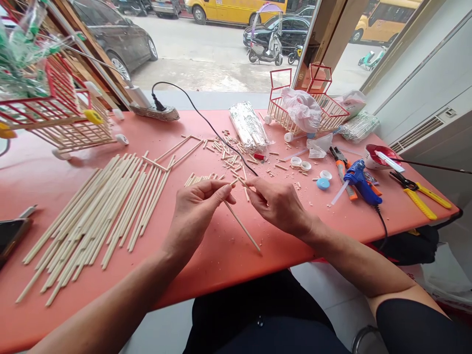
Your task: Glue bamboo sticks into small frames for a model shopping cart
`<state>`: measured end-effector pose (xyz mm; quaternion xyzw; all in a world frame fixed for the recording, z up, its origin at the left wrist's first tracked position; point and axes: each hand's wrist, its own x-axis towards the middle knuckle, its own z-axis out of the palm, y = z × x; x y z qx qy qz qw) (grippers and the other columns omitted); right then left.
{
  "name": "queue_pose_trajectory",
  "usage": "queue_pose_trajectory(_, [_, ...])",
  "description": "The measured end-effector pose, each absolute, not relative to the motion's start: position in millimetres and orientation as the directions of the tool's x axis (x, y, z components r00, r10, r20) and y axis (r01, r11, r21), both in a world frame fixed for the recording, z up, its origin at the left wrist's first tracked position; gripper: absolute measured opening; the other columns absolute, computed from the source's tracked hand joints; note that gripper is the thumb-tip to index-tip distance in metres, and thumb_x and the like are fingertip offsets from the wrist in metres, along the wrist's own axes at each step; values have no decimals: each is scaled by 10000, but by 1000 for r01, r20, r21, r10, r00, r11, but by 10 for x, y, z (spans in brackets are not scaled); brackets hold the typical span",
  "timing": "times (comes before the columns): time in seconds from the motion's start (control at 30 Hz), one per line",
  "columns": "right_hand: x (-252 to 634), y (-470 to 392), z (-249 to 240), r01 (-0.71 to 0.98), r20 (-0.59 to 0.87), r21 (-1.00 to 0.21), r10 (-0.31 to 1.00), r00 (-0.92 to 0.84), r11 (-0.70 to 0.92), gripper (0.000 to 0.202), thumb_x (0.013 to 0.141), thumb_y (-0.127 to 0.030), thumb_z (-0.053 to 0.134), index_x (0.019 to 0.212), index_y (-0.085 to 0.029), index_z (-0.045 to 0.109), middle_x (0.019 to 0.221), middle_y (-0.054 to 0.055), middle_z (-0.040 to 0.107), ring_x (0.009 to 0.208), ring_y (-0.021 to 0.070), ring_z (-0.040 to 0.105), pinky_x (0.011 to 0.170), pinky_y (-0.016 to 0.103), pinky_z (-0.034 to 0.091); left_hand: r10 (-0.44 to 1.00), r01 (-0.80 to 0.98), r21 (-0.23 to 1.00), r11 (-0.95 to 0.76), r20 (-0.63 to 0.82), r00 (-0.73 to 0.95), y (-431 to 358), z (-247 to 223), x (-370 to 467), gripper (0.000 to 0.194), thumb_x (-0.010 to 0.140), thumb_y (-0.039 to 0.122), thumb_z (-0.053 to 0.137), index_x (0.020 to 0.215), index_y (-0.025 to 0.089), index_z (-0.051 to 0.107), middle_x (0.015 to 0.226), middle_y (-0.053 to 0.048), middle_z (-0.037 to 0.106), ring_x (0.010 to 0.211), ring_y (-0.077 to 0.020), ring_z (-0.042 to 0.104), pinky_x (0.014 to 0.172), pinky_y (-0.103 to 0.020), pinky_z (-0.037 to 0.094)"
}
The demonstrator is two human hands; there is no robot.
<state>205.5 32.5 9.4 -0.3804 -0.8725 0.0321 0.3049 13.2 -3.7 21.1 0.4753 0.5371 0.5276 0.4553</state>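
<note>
My left hand [197,206] is closed in a pinch on a thin wooden stick [243,228], whose long end slants down toward the table's front edge. Close beside it, my right hand [278,204] pinches another wooden stick [240,181], its tip meeting or nearly meeting the one at my left fingertips. Fingers hide part of both sticks. Behind my hands lies a row of short cut sticks [201,179]. A large bundle of long wooden sticks [88,216] spreads over the table to the left, with a stick frame [179,152] beyond it.
On the pink table [221,275], a black cord [206,123] runs toward my hands. At right lie a blue glue gun [363,182], yellow-handled pliers [416,194] and bottle caps [322,183]. Small stick carts stand at left [70,118] and back right [328,110].
</note>
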Motion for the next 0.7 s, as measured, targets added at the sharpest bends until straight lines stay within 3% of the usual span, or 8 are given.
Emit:
queue_pose_trajectory(0.33, [2057, 363, 90, 626, 485, -331, 696, -529, 706, 238, 1001, -228, 488, 1056, -152, 707, 627, -33, 566, 544, 93, 437, 569, 238, 285, 994, 69, 997, -26, 34, -103, -12, 132, 104, 150, 856, 337, 755, 785, 207, 782, 727, -19, 725, 771, -182, 620, 780, -303, 440])
queue_pose_trajectory(0.53, [2053, 365, 78, 638, 453, -327, 708, -542, 697, 227, 1000, -229, 496, 1057, -150, 701, 650, -21, 608, 560, 99, 486, 581, 238, 303, 994, 28, 1000, 5, -2, -109, -19, 141, 110, 238, 843, 349, 782, 1031, 204, 801, 698, -6, 728, 742, -188, 663, 770, -314, 462])
queue_pose_trajectory(0.7, [2052, 362, 74, 641, 462, -322, 707, -536, 697, 234, 995, -225, 498, 1050, -139, 708, 638, -21, 601, 554, 99, 492, 581, 242, 301, 993, 54, 998, -24, 30, -112, -23, 152, 120, 240, 850, 333, 782, 1049, 201, 807, 689, 0, 723, 723, -181, 656, 755, -312, 466])
